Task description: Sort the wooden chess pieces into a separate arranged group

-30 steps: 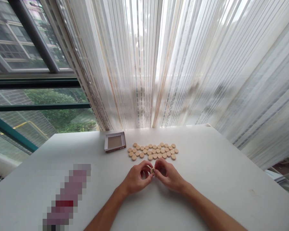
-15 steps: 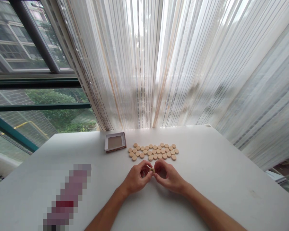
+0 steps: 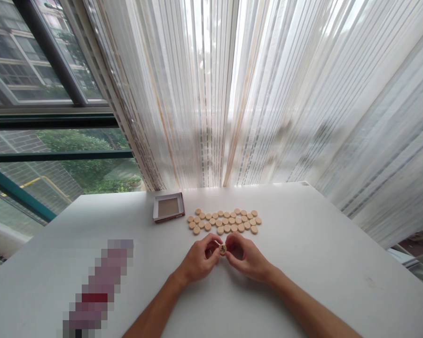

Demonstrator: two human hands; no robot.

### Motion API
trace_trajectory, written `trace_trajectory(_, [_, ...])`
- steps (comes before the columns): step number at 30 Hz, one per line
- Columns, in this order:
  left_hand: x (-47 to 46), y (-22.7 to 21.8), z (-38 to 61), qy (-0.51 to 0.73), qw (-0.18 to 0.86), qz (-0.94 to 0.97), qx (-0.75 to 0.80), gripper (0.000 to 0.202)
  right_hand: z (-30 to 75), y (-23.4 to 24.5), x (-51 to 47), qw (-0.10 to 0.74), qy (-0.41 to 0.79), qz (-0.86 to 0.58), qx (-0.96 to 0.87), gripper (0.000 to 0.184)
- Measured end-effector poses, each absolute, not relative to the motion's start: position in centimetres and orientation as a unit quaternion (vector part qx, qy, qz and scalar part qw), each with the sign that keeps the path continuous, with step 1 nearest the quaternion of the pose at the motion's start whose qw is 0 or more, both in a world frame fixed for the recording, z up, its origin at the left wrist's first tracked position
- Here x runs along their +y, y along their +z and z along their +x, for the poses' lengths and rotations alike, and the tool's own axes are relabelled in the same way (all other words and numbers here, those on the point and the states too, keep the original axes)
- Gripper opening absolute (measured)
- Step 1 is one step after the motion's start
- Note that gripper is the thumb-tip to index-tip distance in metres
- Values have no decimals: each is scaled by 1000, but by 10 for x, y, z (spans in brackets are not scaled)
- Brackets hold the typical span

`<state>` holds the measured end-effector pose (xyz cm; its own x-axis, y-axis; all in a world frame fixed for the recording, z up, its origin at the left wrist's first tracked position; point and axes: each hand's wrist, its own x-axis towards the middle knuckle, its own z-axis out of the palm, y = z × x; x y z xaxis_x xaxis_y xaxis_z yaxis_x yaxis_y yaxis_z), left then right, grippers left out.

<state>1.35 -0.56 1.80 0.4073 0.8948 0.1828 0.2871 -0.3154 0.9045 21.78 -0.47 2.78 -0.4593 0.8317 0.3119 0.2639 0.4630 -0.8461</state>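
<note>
Between my two hands is a round wooden xiangqi piece (image 3: 223, 249), its face with a dark character turned toward me. My left hand (image 3: 201, 258) pinches it from the left with thumb and fingers. From the right, my right hand (image 3: 246, 258) grips its other edge the same way. Just beyond my fingers, several similar pale wooden discs (image 3: 231, 222) lie in uneven rows on the white table (image 3: 303, 263). Their upper faces look plain.
A small open box (image 3: 168, 207) with a brown bottom stands left of the discs. A pixelated pinkish shape (image 3: 97, 286) lies at the left of the table. Striped sheer curtains (image 3: 211, 117) hang behind the far edge, with a window (image 3: 56, 141) at the left.
The piece's marked face now shows more fully, as my left thumb has shifted off it. Both hands stay in nearly the same place, and the other discs have not moved.
</note>
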Motion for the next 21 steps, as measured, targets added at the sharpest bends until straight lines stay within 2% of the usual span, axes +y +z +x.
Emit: trace_trajectory(21, [-7, 18, 15, 359, 407, 737, 402, 23, 218, 28, -4, 378, 366, -362, -769, 8])
